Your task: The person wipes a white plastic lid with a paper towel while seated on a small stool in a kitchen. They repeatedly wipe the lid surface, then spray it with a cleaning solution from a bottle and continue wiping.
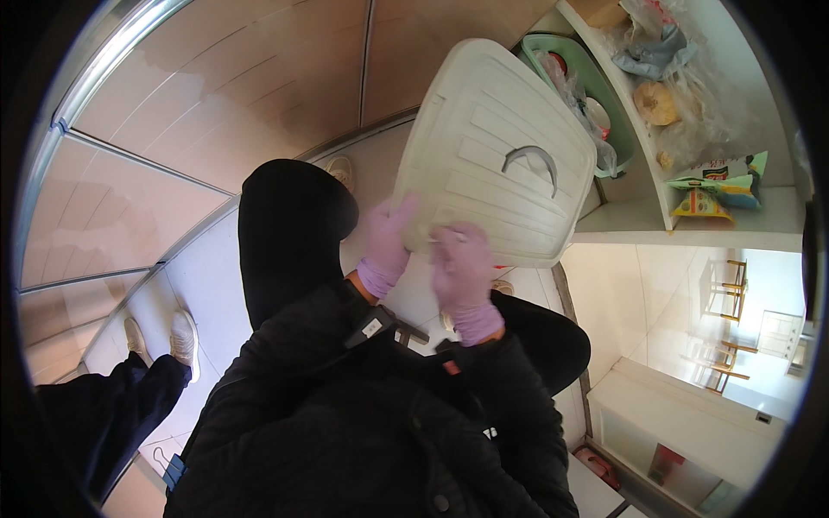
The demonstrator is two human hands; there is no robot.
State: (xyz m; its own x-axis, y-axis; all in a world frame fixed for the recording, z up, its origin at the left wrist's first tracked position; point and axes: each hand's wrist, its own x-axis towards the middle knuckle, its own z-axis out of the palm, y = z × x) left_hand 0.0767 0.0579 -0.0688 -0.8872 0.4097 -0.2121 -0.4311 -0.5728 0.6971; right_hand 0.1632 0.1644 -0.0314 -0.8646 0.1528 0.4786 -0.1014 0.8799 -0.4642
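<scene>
A large cream plastic storage-box lid [476, 149] with moulded ribs and a curved grey handle [532, 158] is tilted in front of me. My left hand [387, 243], in a light purple glove, grips its near left edge, with the thumb lying over the surface. My right hand [463, 275], gloved the same way, is at the near edge with its fingers curled. Motion blurs this hand, so whether it pinches the edge or something small does not show. Past the lid's right side, a green plastic bin [618, 110] contains plastic bags and packaged goods, partly covered by the lid.
A white open shelf [654, 162] on the right holds clear plastic bags, a round yellowish item [656, 103] and snack-like packets [719, 188]. Tan panelled doors [214, 71] curve along the left. Another person's shoes [184, 343] and dark trousers [116, 414] are at lower left.
</scene>
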